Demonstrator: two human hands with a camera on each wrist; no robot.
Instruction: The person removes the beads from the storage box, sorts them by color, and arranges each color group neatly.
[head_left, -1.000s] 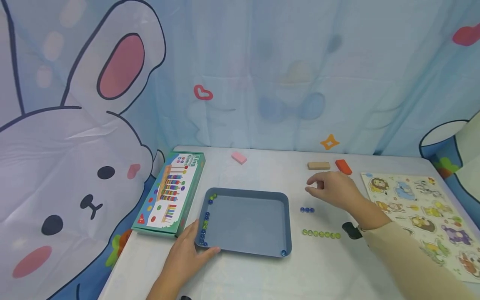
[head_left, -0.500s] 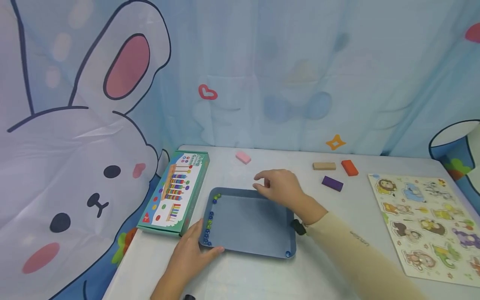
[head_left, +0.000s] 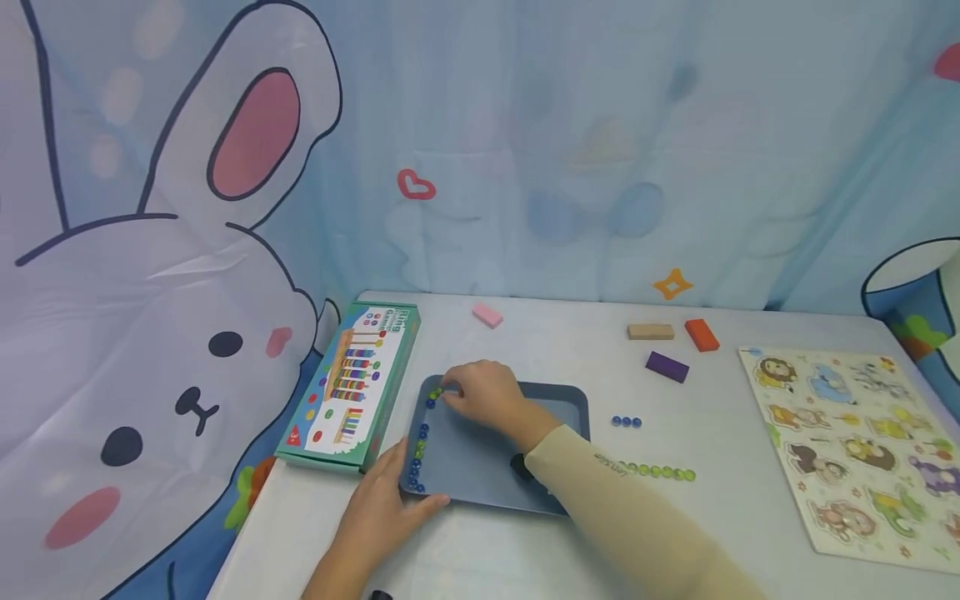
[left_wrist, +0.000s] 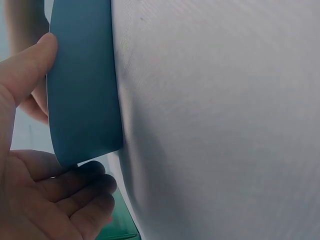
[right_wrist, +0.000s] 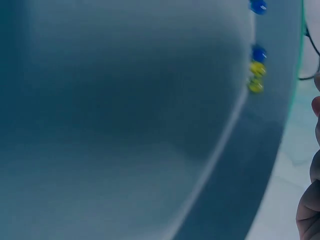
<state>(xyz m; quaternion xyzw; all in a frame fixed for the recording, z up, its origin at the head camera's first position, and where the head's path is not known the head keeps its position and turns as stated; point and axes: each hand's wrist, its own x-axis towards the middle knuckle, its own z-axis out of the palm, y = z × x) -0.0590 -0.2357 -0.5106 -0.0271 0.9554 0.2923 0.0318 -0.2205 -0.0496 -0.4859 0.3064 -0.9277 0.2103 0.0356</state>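
Note:
In the head view, my left hand [head_left: 378, 508] holds the front left corner of a shallow blue-grey tray [head_left: 487, 500]. Its thumb lies along the front rim, and the other fingers are at the left side; the left wrist view shows this thumb [left_wrist: 40, 60] on the rim. My right hand [head_left: 483, 396] reaches over the tray to its back left corner, thumb and index fingertips drawn together beside green beads [head_left: 438, 391]. I cannot tell whether a bead is between them. Blue beads [head_left: 416, 473] and green ones line the tray's left wall.
Right of the tray are a short row of blue beads [head_left: 627, 422] and a longer green row [head_left: 667, 472], partly behind the sleeve. Farther back lie purple [head_left: 667, 367], tan [head_left: 650, 332], red [head_left: 702, 335] and pink [head_left: 487, 315] blocks. A game box [head_left: 348, 387] and an animal puzzle board [head_left: 847, 450] flank them.
My right hand has moved left from above the bead rows, across the tray, to its back left corner. The left hand stays at the tray's corner. The view has shifted slightly.

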